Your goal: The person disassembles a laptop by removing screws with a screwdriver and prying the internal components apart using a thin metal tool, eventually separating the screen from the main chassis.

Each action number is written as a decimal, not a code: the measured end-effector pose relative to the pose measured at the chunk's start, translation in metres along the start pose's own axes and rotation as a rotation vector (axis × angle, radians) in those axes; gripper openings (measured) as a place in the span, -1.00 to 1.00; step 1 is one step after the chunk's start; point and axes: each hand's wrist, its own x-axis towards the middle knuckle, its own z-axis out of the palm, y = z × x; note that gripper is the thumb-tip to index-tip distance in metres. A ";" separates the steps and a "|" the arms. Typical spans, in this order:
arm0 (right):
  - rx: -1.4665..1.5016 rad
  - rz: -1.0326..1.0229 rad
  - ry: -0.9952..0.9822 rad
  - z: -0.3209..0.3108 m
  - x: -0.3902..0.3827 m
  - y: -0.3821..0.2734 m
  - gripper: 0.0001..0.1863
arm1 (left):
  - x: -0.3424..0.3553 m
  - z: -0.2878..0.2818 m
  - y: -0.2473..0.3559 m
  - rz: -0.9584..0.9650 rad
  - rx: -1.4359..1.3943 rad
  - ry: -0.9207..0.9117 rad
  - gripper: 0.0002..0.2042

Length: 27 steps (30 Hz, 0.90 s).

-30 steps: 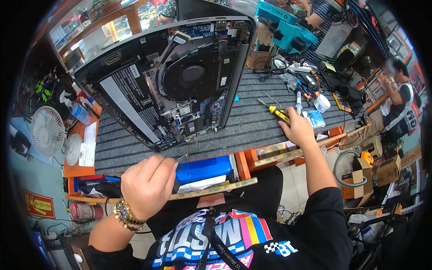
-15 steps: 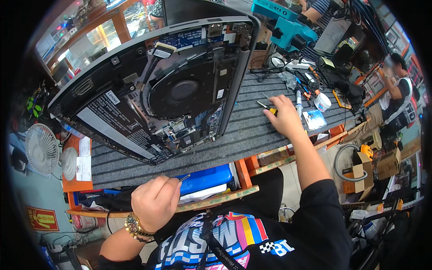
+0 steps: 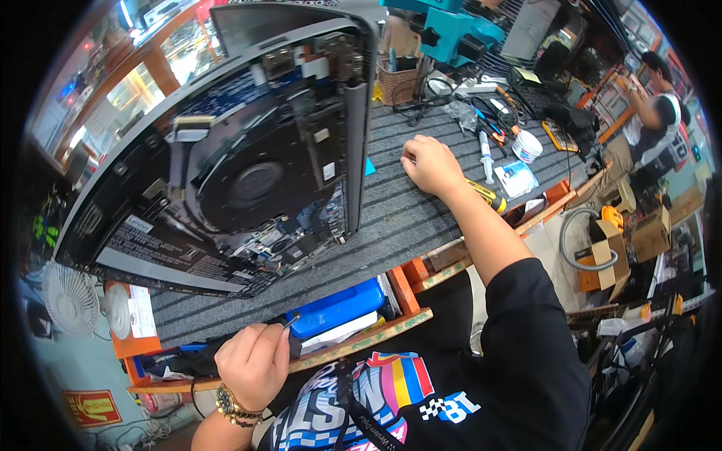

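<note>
A laptop (image 3: 259, 188) stands upright on the grey striped mat, its bottom cover off and its fan, battery and boards exposed. In front of it, over the drawer's edge, my left hand (image 3: 252, 362) is closed around a thin metal tool (image 3: 292, 322); only the narrow tip shows. To the right of the laptop, my right hand (image 3: 432, 164) is over the mat with its fingers curled together. What they hold, if anything, is hidden. A yellow-and-black tool handle (image 3: 486, 195) lies beside my right wrist.
An open drawer (image 3: 368, 334) with a blue case (image 3: 342, 308) juts out below the table. A syringe (image 3: 486, 159), a white tub (image 3: 526, 147) and a small blue-white packet (image 3: 516, 180) lie at right. Cables and a teal stand (image 3: 459, 34) are behind. Another person (image 3: 658, 113) is at far right.
My right hand has moved left, away from the yellow-and-black handle, and its fingers have curled. The view has shifted, putting the laptop further left. My left hand still grips the thin metal tool.
</note>
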 end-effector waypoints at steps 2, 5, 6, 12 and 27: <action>0.013 0.009 -0.007 0.002 0.005 -0.001 -0.84 | -0.001 0.000 -0.002 -0.008 0.000 0.001 -0.81; 0.053 0.009 0.015 0.008 0.020 -0.006 -0.83 | -0.002 0.000 -0.003 -0.023 -0.013 -0.007 -0.82; 0.079 0.015 0.025 0.012 0.029 -0.008 -0.83 | -0.002 0.000 -0.003 -0.018 -0.005 -0.004 -0.82; 0.131 0.045 0.109 0.044 0.088 -0.026 -0.82 | 0.004 0.006 0.005 -0.017 -0.019 -0.003 -0.82; 0.176 0.135 0.084 -0.006 0.052 0.028 -0.68 | 0.104 0.104 0.087 -0.074 -0.423 -0.121 -0.93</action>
